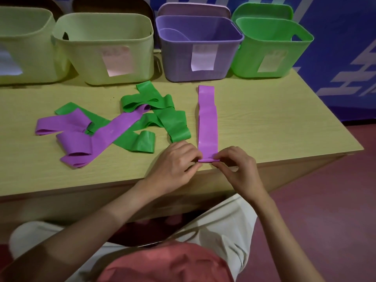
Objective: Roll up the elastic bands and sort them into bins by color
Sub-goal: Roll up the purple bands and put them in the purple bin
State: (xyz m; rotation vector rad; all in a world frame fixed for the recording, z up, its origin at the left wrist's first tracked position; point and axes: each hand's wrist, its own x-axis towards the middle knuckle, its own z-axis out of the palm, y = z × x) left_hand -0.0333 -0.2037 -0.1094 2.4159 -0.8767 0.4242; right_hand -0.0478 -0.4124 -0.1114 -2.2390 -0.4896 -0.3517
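Purple elastic, a single band point(207, 121), lies stretched straight away from us on the table point(284, 123), its near end at the front edge, and there we pinch it with both hands: the left hand point(175, 161) at the left corner of the turned-over end, the right hand point(236, 165) at the right corner, fingers curled on the small first fold of the roll point(208, 160). We judge the band was laid flat and lengthwise so the roll can travel forward in a straight line; a grip at each corner keeps the first turn square and tight, since slack rubber tends to spring open. The roll is only begun; nearly the whole length is flat beyond the fingertips. Just left of the left hand sits the unsorted heap, green bands point(162, 117) and purple bands point(85, 137) overlapping and looped through each other, none rolled. We expect they need untangling one by one. Along the far edge stand the bins: the purple bin point(205, 64) almost directly beyond the band in hand, the green bin point(270, 51) to its right, and two pale yellow-green bins point(105, 55) to the left. Each carries a paper label, illegible here. Something purple shows inside the purple bin; we cannot tell what.
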